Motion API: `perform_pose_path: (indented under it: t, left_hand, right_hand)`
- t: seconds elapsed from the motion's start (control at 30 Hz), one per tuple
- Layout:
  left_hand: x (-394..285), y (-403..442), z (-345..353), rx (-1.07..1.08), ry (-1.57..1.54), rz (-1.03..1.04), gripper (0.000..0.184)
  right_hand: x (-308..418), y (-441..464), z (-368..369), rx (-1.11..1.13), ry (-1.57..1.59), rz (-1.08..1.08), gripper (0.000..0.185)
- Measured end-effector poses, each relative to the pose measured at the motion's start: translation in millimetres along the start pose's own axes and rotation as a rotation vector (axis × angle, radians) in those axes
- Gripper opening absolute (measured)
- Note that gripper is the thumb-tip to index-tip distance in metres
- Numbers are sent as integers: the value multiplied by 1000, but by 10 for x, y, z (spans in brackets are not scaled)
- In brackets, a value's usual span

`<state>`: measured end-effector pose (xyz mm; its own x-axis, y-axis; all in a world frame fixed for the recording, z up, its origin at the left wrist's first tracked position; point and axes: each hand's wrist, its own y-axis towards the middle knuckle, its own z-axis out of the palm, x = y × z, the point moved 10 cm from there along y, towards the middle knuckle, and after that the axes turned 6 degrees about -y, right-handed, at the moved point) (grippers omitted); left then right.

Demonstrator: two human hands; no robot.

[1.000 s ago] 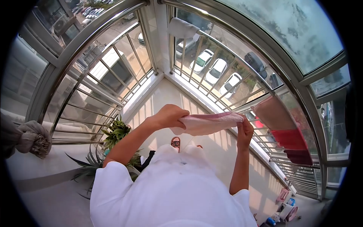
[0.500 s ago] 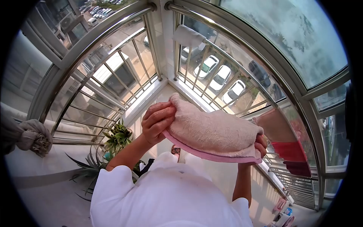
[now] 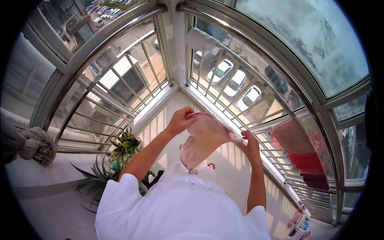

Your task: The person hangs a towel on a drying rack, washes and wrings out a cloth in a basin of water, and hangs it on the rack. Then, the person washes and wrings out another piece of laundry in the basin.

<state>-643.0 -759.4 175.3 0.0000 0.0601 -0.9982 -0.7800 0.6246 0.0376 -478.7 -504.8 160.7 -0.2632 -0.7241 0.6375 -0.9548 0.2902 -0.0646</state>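
A pale pink towel (image 3: 206, 136) with a darker pink edge hangs in front of my body, stretched between both hands. My left hand (image 3: 182, 121) is closed on its upper left corner. At the towel's right end, my right hand (image 3: 250, 145) pinches the other corner between thumb and fingers. The lower part of the cloth droops freely toward my lap, above the tiled floor.
Metal railings (image 3: 120, 72) and windows meet in a corner ahead. A white cloth (image 3: 201, 39) hangs on the right-hand rail, and a pink and red towel (image 3: 306, 158) farther right. Potted plants (image 3: 125, 145) stand at left; a knotted grey curtain (image 3: 38, 146) hangs beyond them.
The towel has swung down from a raised, bulging spread to a narrower drape. My hands have come closer together, the right one moving left and up.
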Motion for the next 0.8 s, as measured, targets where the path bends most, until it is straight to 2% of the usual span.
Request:
perform_pose_path:
  t: [0.07, 0.1, 0.13, 0.2, 0.23, 0.3, 0.33, 0.37, 0.4, 0.43, 0.53, 0.57, 0.67, 0.7, 0.8]
  left_hand:
    - [-262, -56, 478, 121, 130, 51, 13]
    - [-515, -85, 711, 204, 190, 164, 14]
    - [-647, -100, 878, 247, 375, 280, 16]
    - [-803, -110, 1000, 225, 385, 366, 17]
    - [-776, -113, 934, 205, 370, 265, 17]
    - [-717, -166, 729, 162, 336, 65, 19]
    - [-644, -196, 644, 156, 181, 51, 20]
    - [-490, -219, 555, 150, 25, 38, 21]
    - [-345, -244, 492, 142, -132, 23, 23]
    - [-308, -301, 512, 184, -83, 87, 31]
    - [-51, -529, 669, 250, -195, 45, 34]
    - [-1, -573, 662, 172, -247, 90, 28]
    - [-138, -532, 469, 62, -155, 131, 19]
    - [-245, -516, 437, 30, -140, 120, 12]
    - [-349, -482, 561, 137, 5, 121, 12]
  right_hand:
    - [965, -81, -286, -216, -96, -315, 49]
    - [1264, -57, -212, -122, 10, -361, 56]
    - [1490, -35, -105, -26, 117, -407, 62]
    - [1553, 6, 353, 335, 434, -290, 58]
    - [1615, 50, 326, 302, 430, -180, 40]
    - [1538, 74, 428, 347, 270, -135, 28]
    - [1488, 81, 494, 367, 192, -111, 23]
    - [1511, 75, 479, 298, 141, -179, 16]
    - [1554, 73, 434, 249, 160, -200, 16]
    - [1622, 58, 385, 201, 178, -221, 15]
    - [1787, 42, 187, 90, 256, -243, 17]
    - [1821, 52, 121, 57, 285, -244, 18]
    - [1749, 80, -29, 47, 284, -260, 22]
    - [1678, 77, -25, 100, 288, -212, 24]
    - [1869, -2, -51, 189, 372, -240, 18]
